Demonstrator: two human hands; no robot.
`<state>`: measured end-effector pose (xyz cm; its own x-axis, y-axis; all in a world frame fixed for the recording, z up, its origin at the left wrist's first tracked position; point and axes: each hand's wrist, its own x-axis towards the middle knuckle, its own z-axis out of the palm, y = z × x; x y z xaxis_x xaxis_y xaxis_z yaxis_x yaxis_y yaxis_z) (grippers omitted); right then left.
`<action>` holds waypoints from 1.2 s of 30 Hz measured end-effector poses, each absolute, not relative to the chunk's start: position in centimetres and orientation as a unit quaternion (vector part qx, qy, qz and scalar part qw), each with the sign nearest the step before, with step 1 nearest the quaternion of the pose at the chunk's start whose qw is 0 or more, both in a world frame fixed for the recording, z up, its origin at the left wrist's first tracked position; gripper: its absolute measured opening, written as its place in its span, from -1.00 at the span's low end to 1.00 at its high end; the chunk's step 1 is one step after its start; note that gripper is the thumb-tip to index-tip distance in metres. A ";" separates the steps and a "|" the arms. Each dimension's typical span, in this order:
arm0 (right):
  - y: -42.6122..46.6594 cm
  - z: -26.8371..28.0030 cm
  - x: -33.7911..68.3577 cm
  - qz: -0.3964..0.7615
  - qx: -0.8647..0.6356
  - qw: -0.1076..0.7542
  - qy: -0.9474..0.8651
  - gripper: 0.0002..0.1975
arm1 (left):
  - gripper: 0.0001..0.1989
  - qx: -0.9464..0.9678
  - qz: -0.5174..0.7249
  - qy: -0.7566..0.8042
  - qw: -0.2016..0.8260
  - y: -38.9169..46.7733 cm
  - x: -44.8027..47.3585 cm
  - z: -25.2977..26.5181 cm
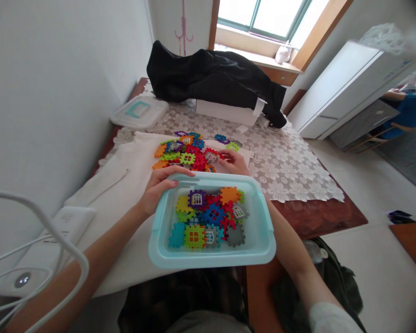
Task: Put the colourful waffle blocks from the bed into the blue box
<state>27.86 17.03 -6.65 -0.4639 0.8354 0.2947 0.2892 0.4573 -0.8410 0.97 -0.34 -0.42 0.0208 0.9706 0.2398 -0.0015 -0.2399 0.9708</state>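
Observation:
My left hand (161, 182) is closed over the far left rim of a light blue plastic storage box (211, 259), which tilts toward me. Toothed interlocking building blocks lie in the box, among them a dark blue block (214, 213), a green block (194, 237) and an orange block (229, 195). Beyond the box is a pile of similar blocks (187, 158) on a white cloth. My right hand (234, 162) reaches past the box to the pile's right side, its fingertips pinching a grey-and-red window block (211, 156). The box hides part of my right forearm.
A clear lid with a teal handle (138, 111) lies by the wall at left. Black fabric (215, 74) drapes over a white box (225, 112) at the back. A power strip (62, 226) with white cables is at near left. Another person's blue clothing (411, 111) shows far right.

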 end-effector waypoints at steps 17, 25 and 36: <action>14.3 -1.3 31.4 0.667 -0.108 0.341 -0.653 -0.33 | -0.66 0.559 0.543 0.444 0.442 -0.6 1.1 -0.4; 17.2 -8.5 27.2 0.361 -0.286 0.277 -0.843 -0.27 | -0.66 0.559 0.549 0.431 0.447 -0.4 1.0 -0.5; 18.5 -9.1 27.6 0.329 -0.278 0.319 -0.844 -0.46 | -0.66 0.559 0.548 0.440 0.440 -0.4 1.2 -0.2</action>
